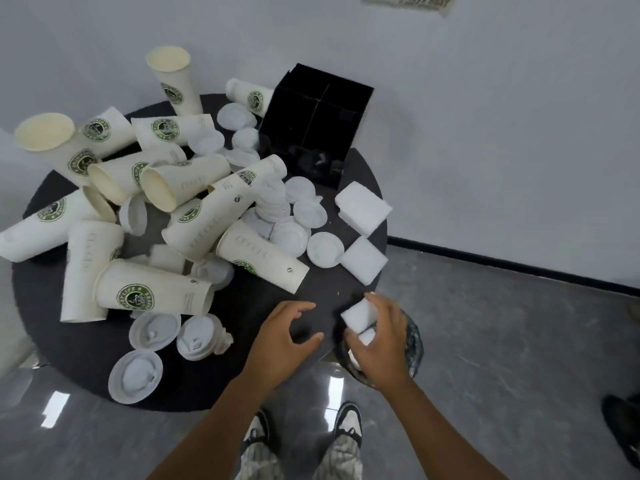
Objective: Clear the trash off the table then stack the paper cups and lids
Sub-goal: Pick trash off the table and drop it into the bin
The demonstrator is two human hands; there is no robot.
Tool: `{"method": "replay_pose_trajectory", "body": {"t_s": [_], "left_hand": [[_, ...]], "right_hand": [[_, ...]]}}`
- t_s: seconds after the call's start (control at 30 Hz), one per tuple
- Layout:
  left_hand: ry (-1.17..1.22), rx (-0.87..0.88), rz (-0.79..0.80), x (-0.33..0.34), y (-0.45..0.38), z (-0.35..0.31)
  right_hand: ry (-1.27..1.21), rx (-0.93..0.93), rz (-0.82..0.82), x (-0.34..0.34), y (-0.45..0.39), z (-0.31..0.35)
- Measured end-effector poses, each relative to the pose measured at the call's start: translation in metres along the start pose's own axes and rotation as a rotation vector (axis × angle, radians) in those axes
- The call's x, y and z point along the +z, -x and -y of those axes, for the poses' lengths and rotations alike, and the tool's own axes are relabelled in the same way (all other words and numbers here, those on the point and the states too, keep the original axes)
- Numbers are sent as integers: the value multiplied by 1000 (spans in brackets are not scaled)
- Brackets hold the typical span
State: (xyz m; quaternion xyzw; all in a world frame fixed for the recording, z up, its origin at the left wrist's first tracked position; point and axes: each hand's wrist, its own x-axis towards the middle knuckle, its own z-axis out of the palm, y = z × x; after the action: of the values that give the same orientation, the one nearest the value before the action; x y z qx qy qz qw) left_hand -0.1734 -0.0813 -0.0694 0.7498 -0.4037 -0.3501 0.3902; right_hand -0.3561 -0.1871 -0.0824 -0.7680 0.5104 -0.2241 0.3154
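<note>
**White wad pinched at the counter's near edge**

Right hand [381, 344] up over the near right rim of the round dark counter [86, 358], fingers [384, 308] curled round a white crumpled napkin [358, 315], thumb clamping from below. Directly beneath, just off the rim, a dark bin with a patterned liner [415, 344], mostly hidden by the hand. Left hand [282, 344] hovering just beside, fingers loosely curved and apart, gripping nothing, palm over bare counter. Further back on the right side, two more white napkin squares [363, 207] [363, 259], flat, well clear of both hands. Across the middle and left, a jumble of paper cups [156, 296] with green logos, most lying on their sides, a couple upright at the back. Scattered among and around them, white lids [135, 375], three close to the near edge, left of the left hand. At the back right, a black divided box [322, 119]. Below, two sneakers on grey floor [519, 341].
</note>
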Motion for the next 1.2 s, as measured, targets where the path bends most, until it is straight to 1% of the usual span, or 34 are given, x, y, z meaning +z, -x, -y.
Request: {"method": "replay_pose_trajectory", "body": {"t_s": [0.1,0.17,0.23,0.33,0.43,0.63,0.77,0.8,0.87,0.93,1.0,1.03,1.1,1.13,1.2], "left_hand": [[-37,53,25,34,-6,-14],[-66,90,35,54,-14,-22],[-93,119,44,69,-23,-27],[-116,207,48,84,-30,-30],[-148,284,49,96,-32,-30],[-147,322,80,128,-37,-42],[-159,323,59,142,-42,-44],[-159,321,40,142,-42,-43],[-143,298,-2,139,-43,-43],[-102,280,-56,129,-45,-49],[-79,294,-114,118,-51,-59],[-80,302,-145,111,-55,-65],[-88,282,-205,97,-62,-73],[-95,262,-224,89,-65,-76],[-122,241,-237,76,-72,-79]], "right_hand": [[-22,142,-78,-26,7,-36],[-22,192,-64,-34,8,-64],[-22,216,-16,-33,8,-94],[-31,262,62,-24,3,-136],[-2,235,116,-3,-6,-177],[125,231,303,38,-23,-240],[81,261,426,49,-24,-268],[57,270,415,48,-24,-268],[-19,263,312,38,-27,-254],[-157,203,154,19,-39,-221],[-285,115,61,-6,-58,-178],[-322,61,51,-19,-68,-153],[-358,-28,105,-37,-86,-108],[-342,-63,148,-42,-94,-88],[-234,-123,203,-42,-108,-60]]}}
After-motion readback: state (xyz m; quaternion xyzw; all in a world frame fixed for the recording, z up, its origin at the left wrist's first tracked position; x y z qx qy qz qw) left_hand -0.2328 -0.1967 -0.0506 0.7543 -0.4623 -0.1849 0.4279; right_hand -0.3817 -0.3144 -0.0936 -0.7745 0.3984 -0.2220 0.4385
